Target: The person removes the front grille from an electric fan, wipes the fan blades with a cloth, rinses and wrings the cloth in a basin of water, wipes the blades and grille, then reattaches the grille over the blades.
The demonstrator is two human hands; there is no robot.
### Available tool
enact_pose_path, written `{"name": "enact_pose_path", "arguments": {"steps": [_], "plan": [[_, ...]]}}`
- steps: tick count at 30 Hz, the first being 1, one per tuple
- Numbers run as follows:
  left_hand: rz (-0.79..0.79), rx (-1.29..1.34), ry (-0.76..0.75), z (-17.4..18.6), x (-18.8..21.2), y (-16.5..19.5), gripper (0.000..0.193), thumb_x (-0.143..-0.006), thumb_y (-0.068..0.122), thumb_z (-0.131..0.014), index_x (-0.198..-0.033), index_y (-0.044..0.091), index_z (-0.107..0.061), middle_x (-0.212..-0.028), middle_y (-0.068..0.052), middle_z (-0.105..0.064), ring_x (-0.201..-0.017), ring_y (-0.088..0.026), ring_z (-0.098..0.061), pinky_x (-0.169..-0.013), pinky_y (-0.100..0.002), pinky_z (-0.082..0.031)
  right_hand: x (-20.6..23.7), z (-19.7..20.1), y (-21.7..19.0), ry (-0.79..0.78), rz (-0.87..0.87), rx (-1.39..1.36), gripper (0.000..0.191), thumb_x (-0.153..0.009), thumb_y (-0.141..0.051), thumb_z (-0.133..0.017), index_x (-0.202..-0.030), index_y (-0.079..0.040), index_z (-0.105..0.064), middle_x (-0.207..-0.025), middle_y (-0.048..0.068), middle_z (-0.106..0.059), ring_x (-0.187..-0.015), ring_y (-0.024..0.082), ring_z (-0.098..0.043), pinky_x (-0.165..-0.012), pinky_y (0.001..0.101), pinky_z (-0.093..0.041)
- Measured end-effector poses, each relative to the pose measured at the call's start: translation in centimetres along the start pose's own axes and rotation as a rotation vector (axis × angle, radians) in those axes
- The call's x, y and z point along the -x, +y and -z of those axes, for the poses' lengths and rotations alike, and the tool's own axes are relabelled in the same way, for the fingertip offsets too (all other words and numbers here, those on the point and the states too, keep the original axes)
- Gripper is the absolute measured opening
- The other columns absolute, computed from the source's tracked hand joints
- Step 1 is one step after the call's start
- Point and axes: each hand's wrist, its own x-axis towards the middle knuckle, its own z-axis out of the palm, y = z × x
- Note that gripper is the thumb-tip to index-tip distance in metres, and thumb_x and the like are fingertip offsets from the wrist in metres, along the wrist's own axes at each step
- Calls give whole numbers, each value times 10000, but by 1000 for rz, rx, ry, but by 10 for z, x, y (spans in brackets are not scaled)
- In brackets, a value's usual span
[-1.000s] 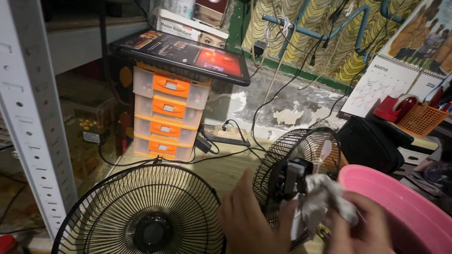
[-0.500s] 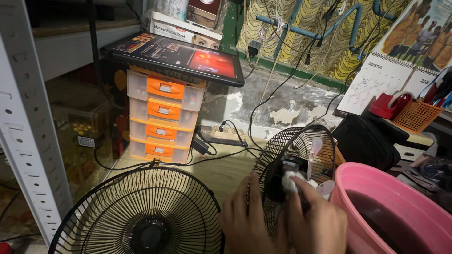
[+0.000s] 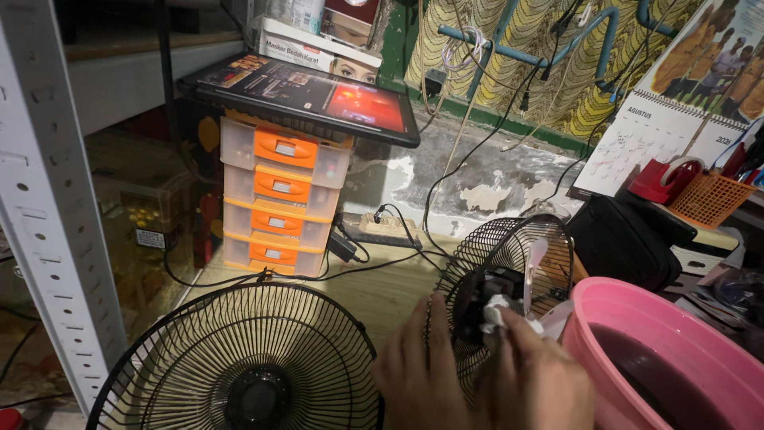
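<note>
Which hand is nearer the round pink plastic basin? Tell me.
Right. The right hand, pressing a white cloth to the fan, is beside the round pink plastic basin; the left hand is farther left.

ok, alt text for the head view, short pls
Two bare hands work at a small black fan cage: the left hand braces its grille while the right hand presses a white cloth to the hub. A pink basin of dark liquid sits right, a larger black fan grille left.
</note>
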Motion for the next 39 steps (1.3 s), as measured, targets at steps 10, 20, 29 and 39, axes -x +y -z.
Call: {"name": "enact_pose_path", "arguments": {"steps": [10, 20, 29, 39], "plan": [[-18, 41, -63, 14, -16, 8, 828, -872, 558, -570, -1508, 42, -446, -1452, -196, -540, -1269, -397, -531, -993, -598, -340, 13, 5, 36, 295, 43, -681, 194, -1046, -106, -591, -1184, -27, -703, -1001, 184, -731, -909, 248, -723, -845, 365, -571], [-8, 21, -51, 23, -40, 29, 650, -897, 427, -618, -1439, 79, -527, -1370, -164, -585, -1234, -367, -551, -1000, -588, -360, -24, 42, 90, 592, 19, -1288, 146, -1157, 4, -492, -1289, -10, -553, -1156, 96, -653, -996, 131, -666, -964, 288, -579], [-1, 125, -63, 23, -47, 41, 575, -912, 296, -634, -1406, 24, -519, -1347, -174, -609, -1261, -361, -563, -1016, -549, -359, -16, 13, 74, -39, -580, -1403, 479, -816, -20, -681, -1277, -55, -557, -1013, 57, -722, -870, 166, -700, -718, 325, -582], [36, 42, -135, 13, -61, 42, 452, -975, 320, -573, -1328, 38, -589, -1239, -181, -664, -1169, -397, -588, -997, -485, -420, -5, 25, 53, 221, 20, -1143, 365, -865, -20, -654, -1229, -20, -682, -1118, 101, -766, -1004, 170, -729, -886, 306, -557]]}}
